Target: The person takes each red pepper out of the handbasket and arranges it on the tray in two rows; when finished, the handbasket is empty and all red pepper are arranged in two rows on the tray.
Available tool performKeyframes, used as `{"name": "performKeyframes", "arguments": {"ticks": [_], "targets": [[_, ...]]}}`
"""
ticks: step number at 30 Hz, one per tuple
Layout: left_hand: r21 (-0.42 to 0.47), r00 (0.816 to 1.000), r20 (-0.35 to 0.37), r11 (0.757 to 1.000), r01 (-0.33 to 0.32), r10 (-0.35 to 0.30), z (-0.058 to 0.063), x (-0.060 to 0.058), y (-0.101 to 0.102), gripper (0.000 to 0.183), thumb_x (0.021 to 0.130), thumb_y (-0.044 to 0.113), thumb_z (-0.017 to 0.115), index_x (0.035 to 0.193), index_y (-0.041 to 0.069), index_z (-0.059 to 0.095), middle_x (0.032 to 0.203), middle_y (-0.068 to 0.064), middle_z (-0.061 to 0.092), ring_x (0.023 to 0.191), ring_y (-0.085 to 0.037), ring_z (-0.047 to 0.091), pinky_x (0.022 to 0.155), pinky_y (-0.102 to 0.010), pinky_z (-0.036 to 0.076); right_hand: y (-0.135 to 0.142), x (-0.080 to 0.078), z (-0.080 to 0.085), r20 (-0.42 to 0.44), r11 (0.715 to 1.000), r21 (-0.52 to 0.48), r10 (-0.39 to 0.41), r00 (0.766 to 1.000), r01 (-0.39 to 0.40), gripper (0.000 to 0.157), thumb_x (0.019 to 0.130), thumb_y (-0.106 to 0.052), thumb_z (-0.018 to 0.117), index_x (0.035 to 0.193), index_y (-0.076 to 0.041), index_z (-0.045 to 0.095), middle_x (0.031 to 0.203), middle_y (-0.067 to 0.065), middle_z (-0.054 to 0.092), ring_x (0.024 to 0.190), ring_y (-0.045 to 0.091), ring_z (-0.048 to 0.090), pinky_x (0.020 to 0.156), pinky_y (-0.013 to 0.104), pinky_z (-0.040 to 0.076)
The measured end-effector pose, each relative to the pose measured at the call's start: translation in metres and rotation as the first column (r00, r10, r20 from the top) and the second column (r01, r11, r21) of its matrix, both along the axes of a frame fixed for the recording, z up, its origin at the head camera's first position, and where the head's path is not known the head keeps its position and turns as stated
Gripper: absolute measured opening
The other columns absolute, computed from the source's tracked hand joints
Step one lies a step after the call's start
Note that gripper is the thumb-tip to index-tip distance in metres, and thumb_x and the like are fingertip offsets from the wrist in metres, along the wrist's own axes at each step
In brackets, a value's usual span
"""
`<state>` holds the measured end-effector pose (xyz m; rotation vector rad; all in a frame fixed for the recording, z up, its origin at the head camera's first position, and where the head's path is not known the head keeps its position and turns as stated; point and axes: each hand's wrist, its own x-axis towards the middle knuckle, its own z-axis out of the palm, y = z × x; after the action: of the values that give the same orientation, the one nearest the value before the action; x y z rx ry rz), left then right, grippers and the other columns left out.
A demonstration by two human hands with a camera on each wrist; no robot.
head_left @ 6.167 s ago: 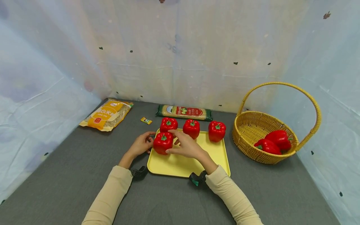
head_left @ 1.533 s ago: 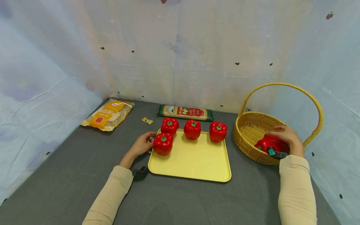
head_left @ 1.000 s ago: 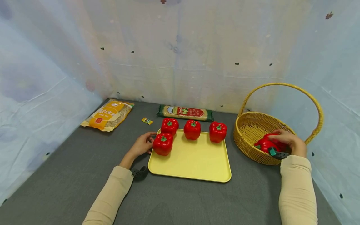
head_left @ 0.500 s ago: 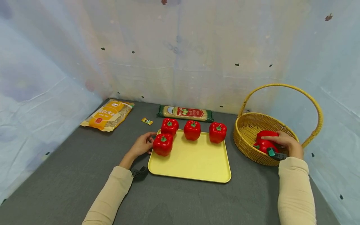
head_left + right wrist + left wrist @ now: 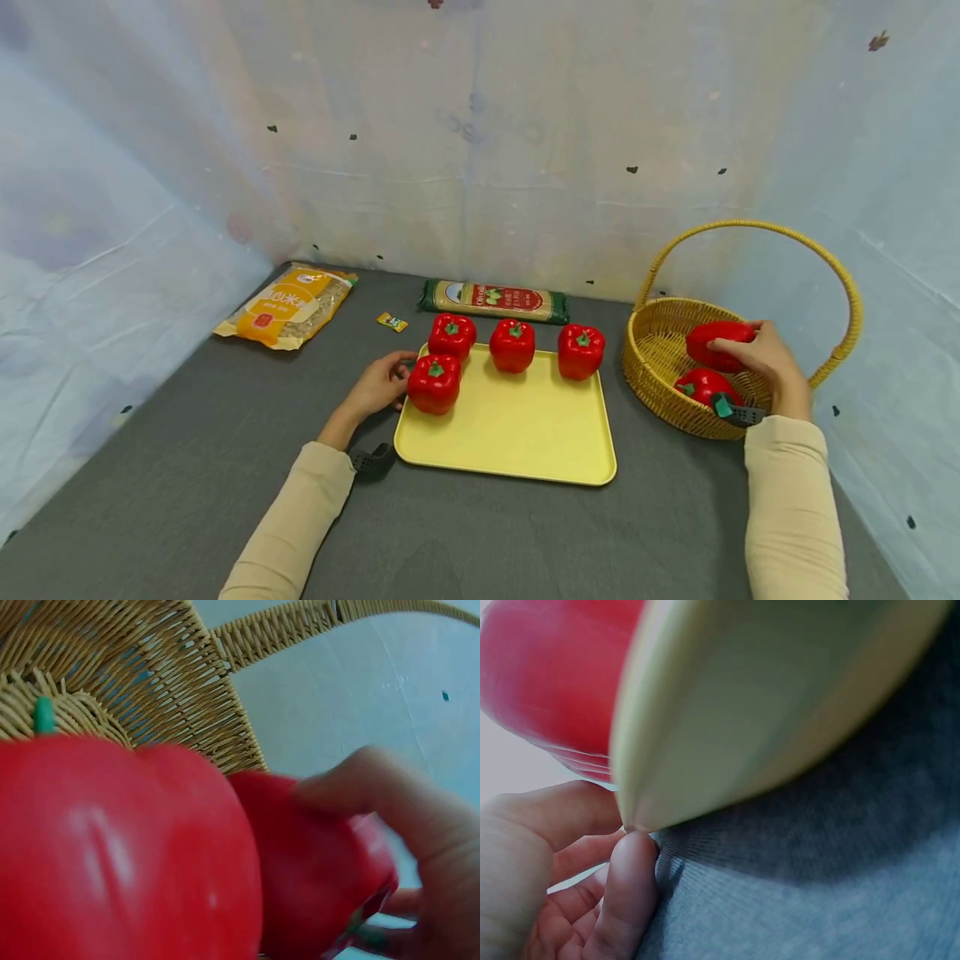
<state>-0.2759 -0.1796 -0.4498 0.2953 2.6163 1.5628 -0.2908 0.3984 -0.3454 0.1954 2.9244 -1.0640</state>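
My right hand grips a red bell pepper inside the wicker basket, raised above a second bell pepper lying there. In the right wrist view the thumb presses the held pepper's side, and the other pepper fills the foreground. At the left edge of the yellow tray, my left hand pinches the rim between thumb and finger, as the left wrist view shows. Right beside it stands a bell pepper on the tray, with others along the back.
An orange bag of grain lies at the back left, with a small yellow packet to its right. Behind the tray is a long pack of noodles. The basket's tall handle arches over its opening.
My right hand has gone from the tray's front-left pepper to the basket, then taken hold of a pepper there and lifted it. My left hand stays at the tray's left edge.
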Motion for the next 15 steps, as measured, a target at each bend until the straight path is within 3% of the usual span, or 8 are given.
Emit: {"name": "performKeyframes", "arguments": {"ticks": [1,5,15], "targets": [[0.002,1.0,0.002,1.0,0.0,0.0,0.001,0.0,0.0,0.042,0.089,-0.001,0.054,0.131,0.0,0.047,0.084,-0.012,0.053,0.056,-0.018,0.052,0.048,-0.031,0.052,-0.002,0.001,0.002,-0.016,0.999,-0.014,-0.029,0.999,0.029,0.093,0.087,-0.05,0.053,0.136,0.016,0.008,0.125,0.04,0.028,0.108,0.05,0.036,0.082,0.054,0.045],[0.007,1.0,0.006,1.0,-0.002,0.002,0.003,0.001,0.0,0.043,0.089,-0.002,0.055,0.131,-0.001,0.046,0.085,-0.012,0.053,0.057,-0.018,0.052,0.049,-0.031,0.052,-0.011,0.002,0.01,-0.113,0.996,-0.04,-0.085,0.99,0.081,0.094,0.086,-0.052,0.053,0.139,0.01,0.007,0.132,0.039,0.027,0.114,0.051,0.035,0.085,0.058,0.042],[0.007,1.0,-0.014,1.0,0.011,-0.011,0.001,0.002,0.0,0.041,0.089,-0.002,0.055,0.13,-0.002,0.047,0.083,-0.012,0.053,0.055,-0.017,0.051,0.048,-0.03,0.051,-0.04,0.009,0.026,-0.337,0.998,0.007,-0.057,0.94,0.063,0.085,0.084,-0.05,0.06,0.142,0.004,0.027,0.135,0.03,0.035,0.119,0.045,0.034,0.09,0.061,0.039]]}}
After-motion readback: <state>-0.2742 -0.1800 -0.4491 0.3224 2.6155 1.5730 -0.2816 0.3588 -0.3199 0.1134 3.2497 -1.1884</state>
